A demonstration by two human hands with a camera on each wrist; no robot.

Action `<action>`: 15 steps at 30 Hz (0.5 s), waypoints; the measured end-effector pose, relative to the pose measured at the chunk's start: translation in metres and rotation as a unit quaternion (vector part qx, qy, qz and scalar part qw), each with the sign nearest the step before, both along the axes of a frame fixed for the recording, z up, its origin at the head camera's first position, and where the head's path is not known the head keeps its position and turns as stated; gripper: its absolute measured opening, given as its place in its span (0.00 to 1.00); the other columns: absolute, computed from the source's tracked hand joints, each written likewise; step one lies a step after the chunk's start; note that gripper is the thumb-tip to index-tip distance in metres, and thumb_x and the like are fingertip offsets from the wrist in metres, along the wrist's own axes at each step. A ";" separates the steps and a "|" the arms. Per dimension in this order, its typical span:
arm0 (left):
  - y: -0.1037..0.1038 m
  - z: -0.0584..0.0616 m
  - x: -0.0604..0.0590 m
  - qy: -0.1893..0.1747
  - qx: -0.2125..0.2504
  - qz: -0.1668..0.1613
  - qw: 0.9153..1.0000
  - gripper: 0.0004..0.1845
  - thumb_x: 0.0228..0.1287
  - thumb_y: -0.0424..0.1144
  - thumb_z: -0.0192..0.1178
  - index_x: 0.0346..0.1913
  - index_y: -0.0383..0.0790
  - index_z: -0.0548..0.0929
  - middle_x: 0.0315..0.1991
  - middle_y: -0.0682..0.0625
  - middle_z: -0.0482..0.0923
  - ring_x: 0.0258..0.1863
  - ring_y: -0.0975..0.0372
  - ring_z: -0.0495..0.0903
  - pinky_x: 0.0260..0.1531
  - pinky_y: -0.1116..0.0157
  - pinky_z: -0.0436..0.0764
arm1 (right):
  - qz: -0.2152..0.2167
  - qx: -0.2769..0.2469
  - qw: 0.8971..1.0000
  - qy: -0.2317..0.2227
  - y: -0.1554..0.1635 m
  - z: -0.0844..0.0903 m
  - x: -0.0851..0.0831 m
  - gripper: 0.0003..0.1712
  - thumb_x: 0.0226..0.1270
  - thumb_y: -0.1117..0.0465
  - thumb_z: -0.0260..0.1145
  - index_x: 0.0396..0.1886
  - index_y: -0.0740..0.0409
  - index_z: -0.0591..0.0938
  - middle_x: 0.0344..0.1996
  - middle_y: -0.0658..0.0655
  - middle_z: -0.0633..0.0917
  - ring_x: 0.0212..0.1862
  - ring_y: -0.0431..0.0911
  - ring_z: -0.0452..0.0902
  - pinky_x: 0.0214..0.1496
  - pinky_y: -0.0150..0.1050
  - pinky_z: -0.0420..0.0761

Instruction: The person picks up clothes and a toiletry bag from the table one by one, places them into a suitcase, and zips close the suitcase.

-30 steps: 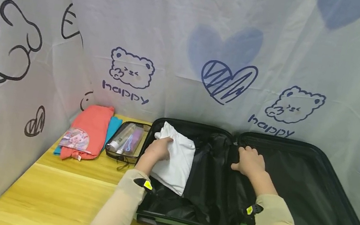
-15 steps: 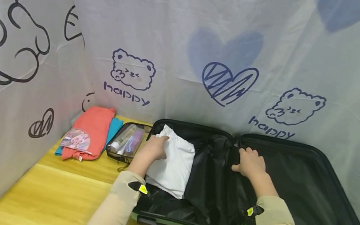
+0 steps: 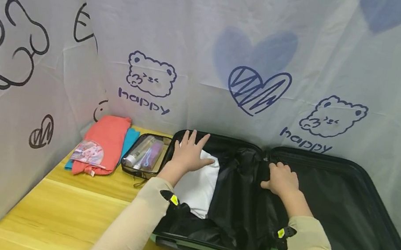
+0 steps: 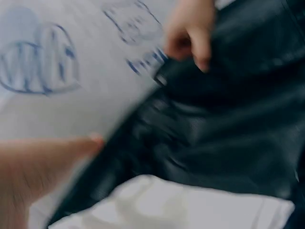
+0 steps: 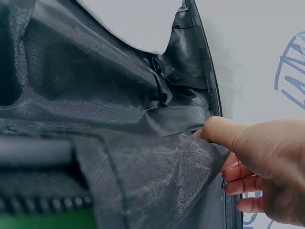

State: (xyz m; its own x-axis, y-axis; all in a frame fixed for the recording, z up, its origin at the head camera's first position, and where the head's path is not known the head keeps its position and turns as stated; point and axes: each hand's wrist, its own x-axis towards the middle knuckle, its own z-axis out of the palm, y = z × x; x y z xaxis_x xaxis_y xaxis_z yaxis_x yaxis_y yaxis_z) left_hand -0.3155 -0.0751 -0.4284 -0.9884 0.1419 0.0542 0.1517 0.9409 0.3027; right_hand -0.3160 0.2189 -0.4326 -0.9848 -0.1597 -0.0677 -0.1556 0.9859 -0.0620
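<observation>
An open suitcase (image 3: 238, 194) with black lining lies on the table, its two halves side by side. In its left half lies a folded white garment (image 3: 199, 189). Over that garment is my left hand (image 3: 189, 154), fingers spread wide and holding nothing. At the hinge between the halves, my right hand (image 3: 281, 181) pinches the edge of the black fabric lining (image 5: 157, 167); in the right wrist view the thumb lies on the cloth and the other fingers are behind it. The left wrist view is blurred.
Left of the suitcase stands a clear zip pouch (image 3: 145, 153) with tubes inside. Farther left, a coral folded garment (image 3: 105, 139) with a printed picture lies over a blue cloth (image 3: 131, 139). A printed white curtain (image 3: 206, 45) hangs behind. The wooden table (image 3: 72, 210) shows at front left.
My left hand has let go of the white garment, risen and spread its fingers above it. The garment's upper edge lies lower toward the suitcase floor. My right hand has stayed in place.
</observation>
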 end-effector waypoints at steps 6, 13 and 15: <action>0.016 -0.048 -0.019 0.005 -0.073 0.008 0.997 0.47 0.61 0.75 0.45 0.78 0.64 0.42 0.80 0.42 0.34 0.79 0.45 0.29 0.72 0.35 0.39 | -0.002 0.001 1.000 0.002 0.002 0.002 -0.002 0.43 0.59 0.50 0.71 0.66 0.72 0.68 0.61 0.74 0.72 0.62 0.68 0.67 0.62 0.64 0.70; 0.013 -0.085 -0.014 -0.060 -0.097 0.018 0.993 0.47 0.60 0.77 0.40 0.78 0.65 0.40 0.80 0.44 0.26 0.77 0.45 0.22 0.71 0.35 0.31 | -0.003 -0.002 1.000 -0.004 0.002 -0.001 -0.004 0.43 0.58 0.50 0.71 0.66 0.72 0.68 0.61 0.74 0.72 0.62 0.68 0.67 0.62 0.65 0.70; 0.010 -0.088 -0.011 -0.068 -0.086 0.020 0.994 0.48 0.60 0.77 0.42 0.78 0.64 0.41 0.80 0.43 0.27 0.77 0.44 0.23 0.71 0.35 0.32 | -0.002 -0.002 1.000 -0.006 0.002 -0.002 -0.004 0.43 0.58 0.50 0.71 0.66 0.72 0.68 0.61 0.74 0.72 0.62 0.68 0.67 0.62 0.65 0.70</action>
State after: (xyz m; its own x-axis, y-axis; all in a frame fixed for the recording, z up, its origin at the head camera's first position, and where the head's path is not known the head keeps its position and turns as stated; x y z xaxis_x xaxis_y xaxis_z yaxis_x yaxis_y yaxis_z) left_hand -0.3265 -0.0647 -0.5161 -0.9899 0.0983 -0.1017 0.0823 0.9851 0.1511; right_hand -0.3201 0.2210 -0.4345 -0.9846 -0.1564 -0.0784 -0.1512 0.9861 -0.0685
